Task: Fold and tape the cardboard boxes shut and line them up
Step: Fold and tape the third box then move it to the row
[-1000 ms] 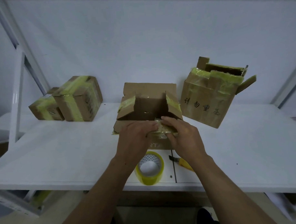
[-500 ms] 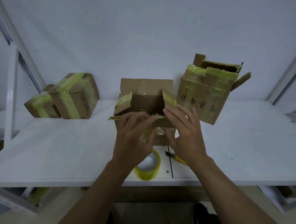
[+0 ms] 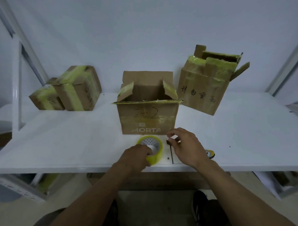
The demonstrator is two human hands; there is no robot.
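Both hands have come off the middle box [image 3: 147, 116] and dropped to the near edge of the table [image 3: 61, 141]; half a second ago they were up at its near flap [image 3: 147, 101]. The box stands alone in the middle of the table, its top not closed: the far flap [image 3: 148, 77] is upright, the two side flaps [image 3: 127, 91] lean inward, and the near flap shows only as a thin edge along the front rim. Judging from this, the folding has paused and the taping step is starting, so the flaps will need to be pressed down again before any tape goes on.

The left hand [image 3: 135, 158] grips the tape roll [image 3: 159, 153], which lies just near of the box. Its fingers [image 3: 148, 152] are curled over the rim into the core, and the roll seems to be on the table or barely tipped. The right hand [image 3: 186, 145] hovers just right of the roll, above a cutter [image 3: 210, 153] whose yellow end shows past the wrist. Its fingers are loosely bent and slightly apart, with the index [image 3: 172, 133] raised and the thumb low by the cutter's dark tip [image 3: 168, 142]. I cannot tell whether it is pinching anything.

Two taped boxes [image 3: 78, 88] sit together at the far left, and an open box with handwriting [image 3: 203, 87] waits at the far right
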